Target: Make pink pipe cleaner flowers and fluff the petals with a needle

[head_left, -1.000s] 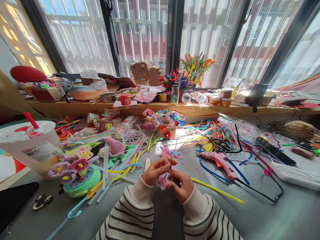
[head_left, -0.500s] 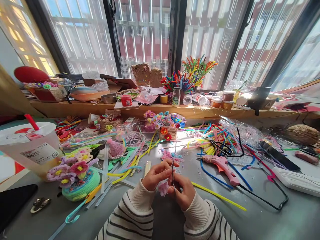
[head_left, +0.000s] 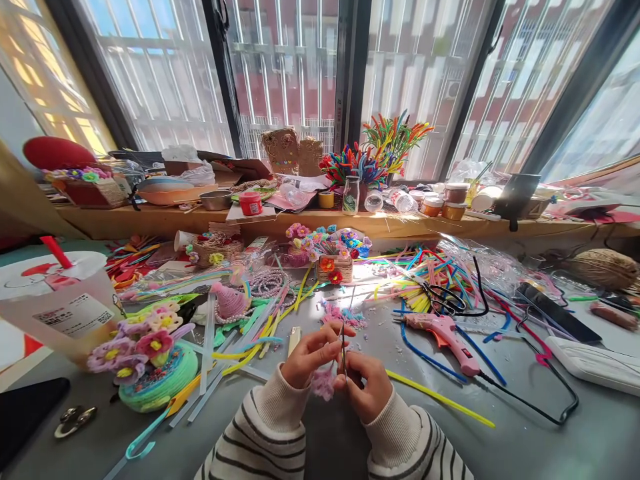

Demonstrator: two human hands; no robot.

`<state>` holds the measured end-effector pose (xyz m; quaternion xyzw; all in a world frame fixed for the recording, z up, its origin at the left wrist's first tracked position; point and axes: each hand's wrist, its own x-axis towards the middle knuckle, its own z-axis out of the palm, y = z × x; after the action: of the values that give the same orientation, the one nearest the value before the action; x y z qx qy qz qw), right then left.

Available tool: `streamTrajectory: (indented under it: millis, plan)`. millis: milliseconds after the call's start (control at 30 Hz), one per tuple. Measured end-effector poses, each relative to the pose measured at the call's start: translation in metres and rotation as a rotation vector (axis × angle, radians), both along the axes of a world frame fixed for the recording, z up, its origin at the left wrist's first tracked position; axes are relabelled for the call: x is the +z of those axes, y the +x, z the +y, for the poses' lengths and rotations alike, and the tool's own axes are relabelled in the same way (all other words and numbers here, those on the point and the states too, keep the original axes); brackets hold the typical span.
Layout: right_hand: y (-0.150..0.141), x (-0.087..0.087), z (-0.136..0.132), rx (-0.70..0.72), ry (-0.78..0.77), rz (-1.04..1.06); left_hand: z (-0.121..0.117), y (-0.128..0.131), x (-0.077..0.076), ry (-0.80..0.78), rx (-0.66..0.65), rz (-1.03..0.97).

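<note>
Slightly lower in view than a second ago are both hands, with the fluffy pink flower [head_left: 323, 385] dipping a little too; the glue gun [head_left: 444, 338] has stayed in place on the desk [head_left: 500, 443]. That flower hangs between the hands, just below the left hand [head_left: 314, 355] and beside the right thumb. The right hand [head_left: 367, 379] has its grip pinching a thin dark piece [head_left: 343, 350] that stands nearly upright; what it is, I cannot tell. The left grip is curled, thumb near the fingers, but what it pinches is hidden. Beyond the hands lie pink and blue scraps [head_left: 339, 313]. Near the right hand, a yellow strip [head_left: 443, 400] lies slantwise, and the glue gun is farther off on that side.
</note>
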<state>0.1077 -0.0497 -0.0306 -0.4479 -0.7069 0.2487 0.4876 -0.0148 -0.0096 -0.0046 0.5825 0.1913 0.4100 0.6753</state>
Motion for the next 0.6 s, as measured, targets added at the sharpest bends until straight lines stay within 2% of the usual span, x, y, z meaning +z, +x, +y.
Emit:
streamTrajectory:
  millis: [167,333,600]
  plan:
    - [0.0039,0.0061,-0.0023,0.042,-0.018,-0.006,-0.0011,0.0006,0.0037,0.037,-0.044,0.065]
    - [0.0066,0.0016,-0.0009,-0.027,0.023,-0.02,-0.001,0.0008,0.0028,0.041,-0.005,0.057]
    - [0.0069,0.0027,-0.0021,0.0,-0.038,0.028,-0.0005,-0.0005,-0.0014,0.027,0.025,0.024]
